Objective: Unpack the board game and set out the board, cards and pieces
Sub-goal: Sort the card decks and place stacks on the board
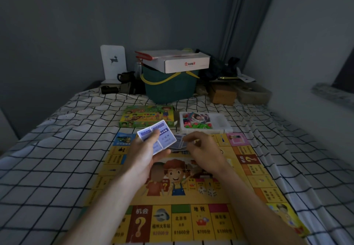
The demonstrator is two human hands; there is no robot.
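The board (191, 197) lay unfolded and flat on the bed (47, 158), its yellow squares and cartoon centre facing up, the near edge running out of the bottom of the head view. Two white dice (207, 191) sat on the board near its middle, close together.

The left hand (142, 154) was raised over the far part of the board, palm turned up. Its fingers (156, 133) and thumb were curled round a fanned clutch of pale blue property cards (158, 136), faces toward the camera. The right hand (203, 149) hovered just beside it, knuckles up, with its fingers bent and pinching at a darker card (179, 141) between the two hands. Whether that card was lifted or lay on a small pile on the board could not be told, since the hand was blurred there.

Beyond the board, on the checked sheet, the green game box (146, 117) lay flat with its printed lid up. Just to its right stood a white plastic tray (224, 128) holding green and pink pieces (195, 124) and a picture card, the right part of the tray bare.

At the head of the bed a teal basket (170, 87) with a yellow handle carried a white carton (183, 61) on top. A white stand with a deer shape (113, 61) stood left of it, and brown boxes (222, 93) and dark clutter lay to the right.
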